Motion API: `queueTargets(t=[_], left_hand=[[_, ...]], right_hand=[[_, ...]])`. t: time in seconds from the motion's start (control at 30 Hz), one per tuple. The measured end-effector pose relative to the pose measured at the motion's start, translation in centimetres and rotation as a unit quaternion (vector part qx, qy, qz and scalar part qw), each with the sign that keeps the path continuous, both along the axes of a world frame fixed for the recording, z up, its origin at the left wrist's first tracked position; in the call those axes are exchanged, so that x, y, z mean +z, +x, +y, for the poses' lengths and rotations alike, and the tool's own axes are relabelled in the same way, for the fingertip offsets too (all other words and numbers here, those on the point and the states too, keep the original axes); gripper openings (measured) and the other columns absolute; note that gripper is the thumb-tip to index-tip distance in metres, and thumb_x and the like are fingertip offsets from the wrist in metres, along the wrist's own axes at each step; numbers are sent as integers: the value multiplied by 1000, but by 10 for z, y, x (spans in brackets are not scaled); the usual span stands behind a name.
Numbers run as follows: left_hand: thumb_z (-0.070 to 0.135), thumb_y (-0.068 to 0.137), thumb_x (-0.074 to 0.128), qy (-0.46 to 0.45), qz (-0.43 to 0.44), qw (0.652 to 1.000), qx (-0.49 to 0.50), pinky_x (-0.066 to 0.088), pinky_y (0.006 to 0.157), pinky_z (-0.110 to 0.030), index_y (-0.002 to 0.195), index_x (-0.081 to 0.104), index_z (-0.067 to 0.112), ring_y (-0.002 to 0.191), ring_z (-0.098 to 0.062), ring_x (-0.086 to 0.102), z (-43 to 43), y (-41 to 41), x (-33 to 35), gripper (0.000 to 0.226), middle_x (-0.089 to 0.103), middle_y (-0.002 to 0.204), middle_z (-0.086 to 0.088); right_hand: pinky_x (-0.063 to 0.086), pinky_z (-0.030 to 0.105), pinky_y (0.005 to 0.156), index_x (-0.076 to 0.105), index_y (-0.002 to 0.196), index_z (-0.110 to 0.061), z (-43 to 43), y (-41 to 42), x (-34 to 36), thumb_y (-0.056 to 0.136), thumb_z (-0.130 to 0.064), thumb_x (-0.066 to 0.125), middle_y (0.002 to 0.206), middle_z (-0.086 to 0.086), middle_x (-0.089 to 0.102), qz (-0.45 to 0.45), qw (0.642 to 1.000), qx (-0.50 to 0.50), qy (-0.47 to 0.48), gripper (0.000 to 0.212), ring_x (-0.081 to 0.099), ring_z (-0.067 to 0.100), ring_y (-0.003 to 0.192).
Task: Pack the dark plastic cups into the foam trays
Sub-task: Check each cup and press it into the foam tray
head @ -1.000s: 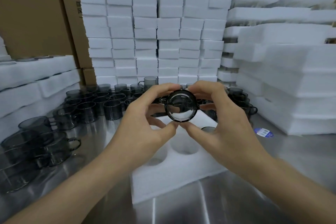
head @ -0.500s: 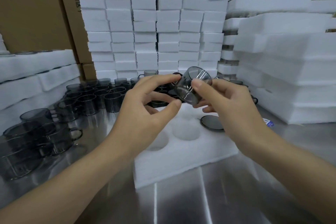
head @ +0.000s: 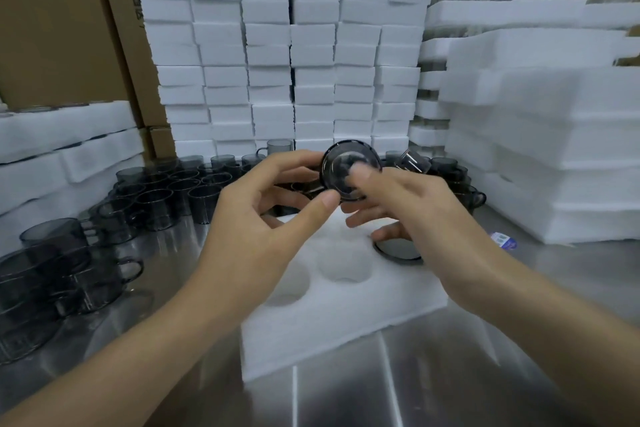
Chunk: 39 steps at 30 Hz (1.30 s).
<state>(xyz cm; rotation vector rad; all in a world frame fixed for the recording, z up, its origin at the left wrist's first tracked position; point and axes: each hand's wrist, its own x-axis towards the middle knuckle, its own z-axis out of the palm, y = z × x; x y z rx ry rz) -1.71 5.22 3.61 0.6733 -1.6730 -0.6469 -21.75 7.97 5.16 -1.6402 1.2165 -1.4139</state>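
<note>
- Smoke-dark plastic, seen end on: the dark plastic cup now turns one round end to my camera. Half a second ago it was tipped, with its side wall showing.
- The left hand has taken hold of it, thumb under the rim and fingers curled over the top. Earlier only the right fingers held it.
- The right hand reaches in with blurred fingers across the cup's face and below it. I cannot tell whether it grips or only touches.
- The cup hangs in the air above the far end of the foam tray, clear of the foam.
- The tray lies slanted on the steel desk, with a second cup seated in its far right pocket and the pockets left of that one open.
- Loose cups crowd the desk to the left, and foam stacks wall in the back and right. Bare steel lies between the tray and me.
- The cup's long axis runs away from me, about level. I cannot tell whether mouth or base faces me.
</note>
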Motion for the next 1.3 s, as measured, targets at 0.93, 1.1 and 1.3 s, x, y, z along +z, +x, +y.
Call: queueTargets(t=[0.93, 1.1, 1.3], left_hand=[[76, 86, 50, 113, -115, 981, -105, 44, 72, -5, 89, 85, 17, 87, -7, 74, 3, 5, 6, 69, 83, 90, 2], [83, 90, 30, 133, -139, 972, -137, 40, 86, -26, 100, 83, 18, 90, -17, 76, 4, 4, 6, 84, 83, 89, -4], [80, 95, 2, 148, -142, 969, -135, 32, 84, -43, 106, 81, 33, 93, -20, 78, 4, 2, 6, 93, 83, 92, -5]], right_hand=[[47, 43, 107, 66, 133, -28, 9, 0, 6, 83, -58, 61, 124, 6, 77, -96, 988, 69, -100, 59, 69, 23, 124], [39, 56, 119, 60, 144, -28, 9, 7, 2, 81, -53, 64, 135, 4, 73, -104, 981, 163, -37, 68, 65, 24, 131], [48, 58, 114, 51, 151, -38, 13, 12, -5, 86, -33, 79, 139, -6, 69, -28, 984, 172, -37, 70, 69, 29, 123]])
